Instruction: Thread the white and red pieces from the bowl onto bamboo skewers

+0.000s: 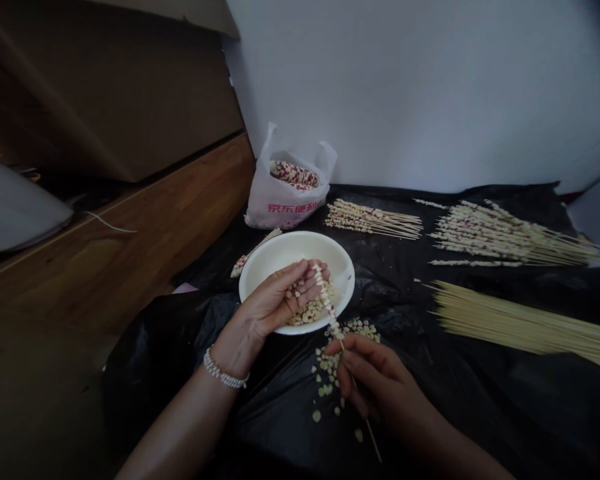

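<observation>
A thin wooden skewer with corn kernels threaded along its upper part slants between my hands. My right hand pinches it just below the lowest threaded kernels. Over the white bowl, my left hand is turned palm up, with its fingers behind the skewer's tip and its thumb beside it; some kernels seem to lie in the palm. Loose kernels fill part of the bowl. More kernels are scattered on the black plastic sheet beside my right hand.
Behind the bowl stands a white plastic bag holding corn cobs. A corn piece touches the bowl's left side. Threaded skewers lie in a small bundle and a larger one. Bare skewers lie at right.
</observation>
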`<move>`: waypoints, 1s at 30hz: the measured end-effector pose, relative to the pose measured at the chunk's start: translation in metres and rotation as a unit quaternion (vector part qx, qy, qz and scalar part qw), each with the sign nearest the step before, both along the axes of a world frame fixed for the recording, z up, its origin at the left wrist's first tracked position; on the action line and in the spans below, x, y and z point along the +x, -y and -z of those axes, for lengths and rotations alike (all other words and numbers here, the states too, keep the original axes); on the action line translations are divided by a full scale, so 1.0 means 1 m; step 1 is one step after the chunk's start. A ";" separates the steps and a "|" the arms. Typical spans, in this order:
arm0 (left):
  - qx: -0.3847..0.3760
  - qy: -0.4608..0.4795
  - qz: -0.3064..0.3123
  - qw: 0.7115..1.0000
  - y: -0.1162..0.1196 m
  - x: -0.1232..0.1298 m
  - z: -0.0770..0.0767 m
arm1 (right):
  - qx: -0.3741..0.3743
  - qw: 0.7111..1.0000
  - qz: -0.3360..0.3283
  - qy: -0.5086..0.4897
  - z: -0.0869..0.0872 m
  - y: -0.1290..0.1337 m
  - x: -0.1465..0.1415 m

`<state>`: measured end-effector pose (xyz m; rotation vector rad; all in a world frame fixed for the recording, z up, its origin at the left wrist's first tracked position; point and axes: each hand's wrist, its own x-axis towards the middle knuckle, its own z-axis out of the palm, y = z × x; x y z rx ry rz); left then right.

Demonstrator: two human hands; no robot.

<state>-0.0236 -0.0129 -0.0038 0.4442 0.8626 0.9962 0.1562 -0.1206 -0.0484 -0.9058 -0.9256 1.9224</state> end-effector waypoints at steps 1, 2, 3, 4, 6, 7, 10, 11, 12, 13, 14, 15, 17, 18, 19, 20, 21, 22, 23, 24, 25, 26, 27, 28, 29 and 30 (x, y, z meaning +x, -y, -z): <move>-0.006 0.014 -0.015 1.000 0.000 0.001 -0.001 | 0.000 1.000 0.004 -0.003 0.000 0.000 0.001; -0.012 0.026 -0.027 0.999 -0.001 0.001 -0.003 | -0.001 1.000 0.008 -0.005 0.000 -0.001 0.001; -0.017 0.033 -0.035 0.999 -0.001 0.002 -0.004 | -0.003 1.000 0.010 -0.007 0.001 -0.001 0.001; -0.020 0.034 -0.041 0.998 -0.002 0.002 -0.006 | -0.005 1.000 0.010 -0.009 0.001 -0.001 0.002; -0.022 0.032 -0.051 0.998 -0.002 0.001 -0.009 | -0.011 1.000 0.000 -0.011 0.002 0.000 0.001; -0.027 0.031 -0.057 0.998 -0.002 0.001 -0.010 | -0.013 1.000 -0.008 -0.011 0.003 0.001 0.001; -0.053 0.044 -0.069 0.995 -0.001 0.002 -0.014 | -0.019 0.999 -0.027 -0.008 0.003 0.004 -0.001; -0.064 0.053 -0.074 0.994 -0.002 0.002 -0.015 | -0.020 0.999 -0.031 -0.008 0.003 0.004 -0.001; -0.076 0.064 -0.082 0.992 -0.002 0.002 -0.015 | -0.021 0.999 -0.034 -0.009 0.003 0.005 -0.002; -0.086 0.076 -0.091 0.989 -0.003 0.002 -0.015 | -0.021 0.999 -0.035 -0.011 0.003 0.005 -0.002; -0.094 0.088 -0.098 0.987 -0.003 0.001 -0.015 | -0.022 0.999 -0.036 -0.013 0.003 0.006 -0.002; -0.099 0.096 -0.103 0.985 -0.004 0.000 -0.014 | -0.023 0.999 -0.037 -0.016 0.003 0.006 -0.002; -0.093 0.100 -0.100 0.986 -0.007 -0.002 -0.011 | -0.023 0.999 -0.039 -0.020 0.003 0.006 -0.002; -0.082 0.094 -0.095 0.988 -0.008 -0.003 -0.009 | -0.024 0.999 -0.040 -0.021 0.004 0.007 -0.002; -0.072 0.086 -0.090 0.990 -0.009 -0.005 -0.007 | -0.022 0.999 -0.040 -0.021 0.004 0.007 -0.002; -0.064 0.079 -0.087 0.991 -0.010 -0.006 -0.005 | -0.020 0.999 -0.039 -0.021 0.005 0.007 -0.002; -0.059 0.074 -0.086 0.992 -0.010 -0.006 -0.003 | -0.018 0.999 -0.039 -0.022 0.005 0.007 -0.002; -0.057 0.073 -0.086 0.992 -0.011 -0.007 -0.001 | -0.018 0.999 -0.038 -0.023 0.005 0.007 -0.002; -0.057 0.073 -0.087 0.992 -0.012 -0.007 0.000 | -0.019 0.999 -0.038 -0.024 0.005 0.007 -0.003; -0.059 0.074 -0.087 0.992 -0.012 -0.006 0.001 | -0.021 0.999 -0.037 -0.025 0.005 0.007 -0.003; -0.060 0.075 -0.085 0.992 -0.012 -0.006 0.001 | -0.023 0.999 -0.039 -0.027 0.005 0.007 -0.003; -0.063 0.073 -0.084 0.992 -0.012 -0.005 0.000 | -0.024 0.998 -0.041 -0.027 0.005 0.008 -0.003; -0.068 0.068 -0.083 0.992 -0.011 -0.003 -0.001 | -0.024 0.998 -0.042 -0.028 0.005 0.008 -0.003; -0.072 0.062 -0.080 0.992 -0.010 -0.002 -0.004 | -0.023 0.998 -0.043 -0.030 0.005 0.008 -0.003; -0.075 0.055 -0.079 0.993 -0.009 -0.001 -0.006 | -0.023 0.998 -0.043 -0.033 0.005 0.008 -0.003; -0.073 0.053 -0.075 0.993 -0.008 0.000 -0.009 | -0.023 0.998 -0.044 -0.035 0.005 0.008 -0.003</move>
